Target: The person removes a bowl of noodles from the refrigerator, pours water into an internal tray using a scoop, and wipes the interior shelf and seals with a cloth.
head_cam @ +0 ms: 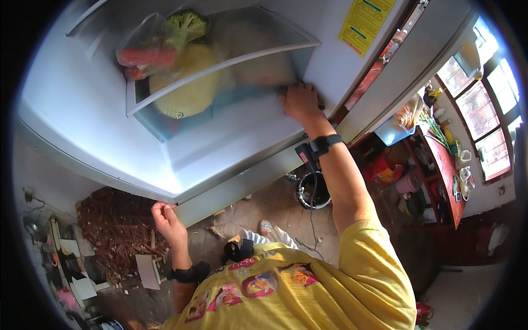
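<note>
My right hand (303, 101) reaches into the lower right corner of an open refrigerator (231, 119), closed over a small dark object (321, 106) that it mostly hides. Just left of the hand is a clear crisper drawer (185, 88) with a pale rim. Inside it sits a large, pale yellow bagged item (185, 93). Broccoli (187, 24) and a clear plastic bag of red-orange food (146, 55) lie at its upper left. My left hand (169, 225) is at the refrigerator's lower front corner, fingers curled; whether it grips the edge cannot be told.
The refrigerator door (404, 70) stands swung out on the right. A black bucket (311, 192) is on the floor below, beside a cable (312, 231) hanging from my right wrist strap. Wood scraps (119, 235) are heaped at left. A red table (443, 173) stands by the window.
</note>
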Action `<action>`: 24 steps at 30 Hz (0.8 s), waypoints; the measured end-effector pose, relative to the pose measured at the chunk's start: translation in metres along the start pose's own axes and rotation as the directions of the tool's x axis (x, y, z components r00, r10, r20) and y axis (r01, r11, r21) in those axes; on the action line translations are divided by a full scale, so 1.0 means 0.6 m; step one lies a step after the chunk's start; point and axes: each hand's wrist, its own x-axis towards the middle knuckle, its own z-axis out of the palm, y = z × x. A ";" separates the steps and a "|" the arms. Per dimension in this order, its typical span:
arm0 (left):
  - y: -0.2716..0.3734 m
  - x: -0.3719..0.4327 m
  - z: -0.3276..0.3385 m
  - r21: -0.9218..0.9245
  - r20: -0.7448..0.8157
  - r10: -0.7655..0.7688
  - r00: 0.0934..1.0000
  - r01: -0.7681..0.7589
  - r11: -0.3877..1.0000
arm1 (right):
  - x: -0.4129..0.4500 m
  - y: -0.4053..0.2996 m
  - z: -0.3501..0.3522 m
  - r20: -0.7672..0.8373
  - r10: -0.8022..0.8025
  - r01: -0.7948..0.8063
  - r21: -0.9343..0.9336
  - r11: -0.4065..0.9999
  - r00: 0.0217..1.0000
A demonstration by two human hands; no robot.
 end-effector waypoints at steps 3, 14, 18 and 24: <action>0.003 0.003 0.001 0.006 -0.005 -0.023 1.000 0.023 1.000 | 0.004 -0.024 0.001 -0.007 0.083 -0.082 0.013 0.997 0.997; -0.001 0.005 0.002 -0.008 0.039 0.020 0.999 -0.020 1.000 | -0.035 -0.101 0.021 -0.156 -0.295 0.305 0.045 0.951 0.943; 0.002 0.006 -0.001 -0.016 0.032 -0.015 0.999 0.015 1.000 | -0.083 -0.173 -0.010 -0.157 -0.386 0.415 0.269 0.869 0.909; -0.001 0.009 0.002 0.004 0.033 0.041 0.999 -0.041 0.999 | -0.128 -0.245 -0.002 -0.359 -0.588 0.669 0.571 0.477 0.725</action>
